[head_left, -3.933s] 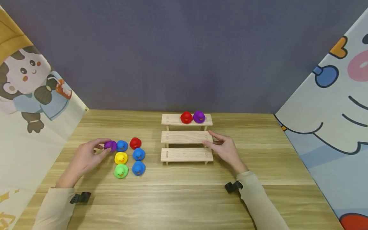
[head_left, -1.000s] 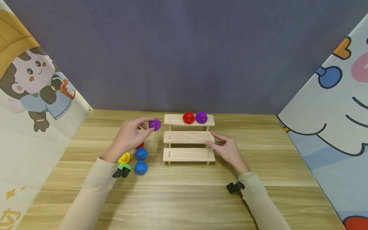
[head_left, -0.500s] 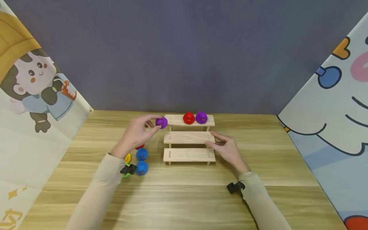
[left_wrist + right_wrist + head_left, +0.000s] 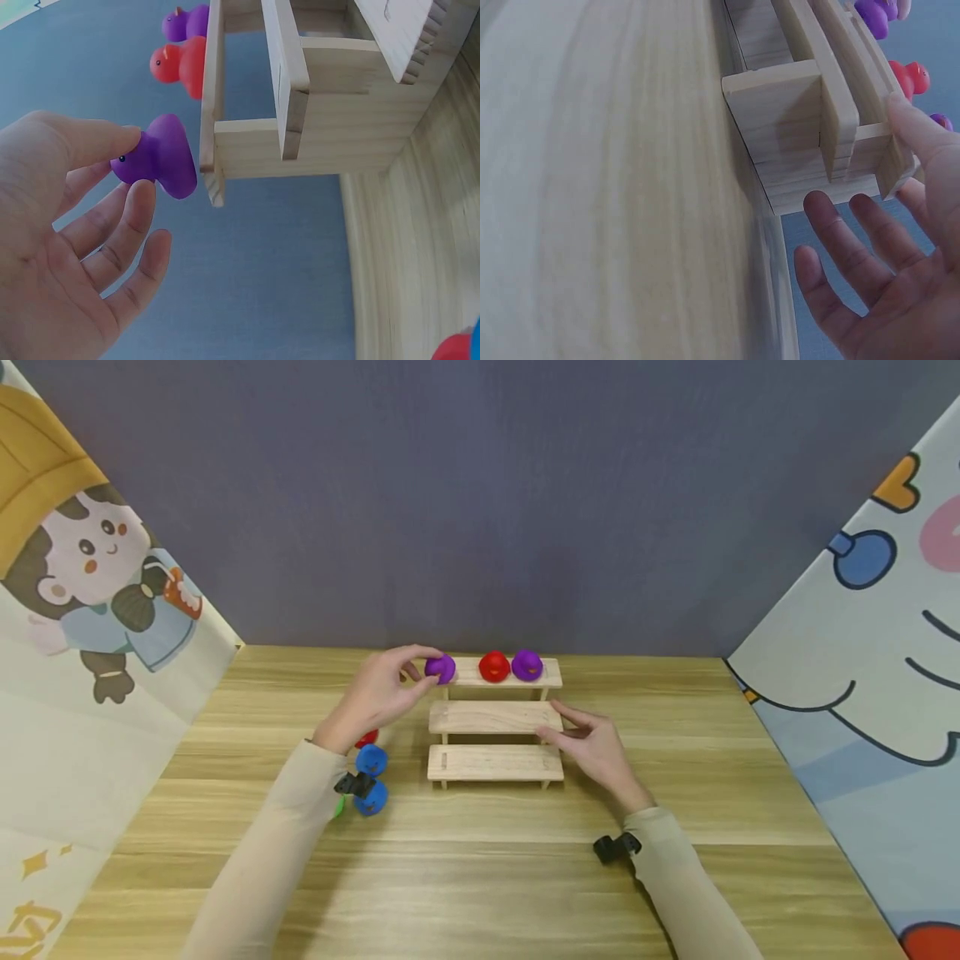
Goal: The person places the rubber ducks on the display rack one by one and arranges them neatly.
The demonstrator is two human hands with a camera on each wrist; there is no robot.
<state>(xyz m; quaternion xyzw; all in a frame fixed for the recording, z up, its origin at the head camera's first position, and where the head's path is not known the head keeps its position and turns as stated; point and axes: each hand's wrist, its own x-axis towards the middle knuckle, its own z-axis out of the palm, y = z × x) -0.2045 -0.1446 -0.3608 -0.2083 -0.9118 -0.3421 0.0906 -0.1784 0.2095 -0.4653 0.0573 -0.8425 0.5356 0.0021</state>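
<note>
— What is your left hand (image 4: 375, 693) doing?

— I pinch a purple duck (image 4: 440, 668) between thumb and fingertips, right at the left end of the top step of the wooden stair shelf (image 4: 495, 764). In the left wrist view the duck (image 4: 157, 156) sits against the end of that top board, and I cannot tell whether it bears on the wood yet.

— And the right hand (image 4: 592, 745)?

— It rests at the shelf's right end, fingers straight and relaxed, the thumb touching the end of the middle step. It grips nothing.

— What else stands on the shelf?

— A red duck (image 4: 494, 667) and a second purple duck (image 4: 527, 666), side by side on the right half of the top step, near the one I hold. The two lower steps carry nothing.

— And on the table (image 4: 480, 877)?

— Left of the shelf, partly hidden by my left forearm: two blue ducks (image 4: 371, 779), one in front of the other, a sliver of a red one (image 4: 367, 738) behind them, and a green edge (image 4: 339, 806) beside my sleeve.
</note>
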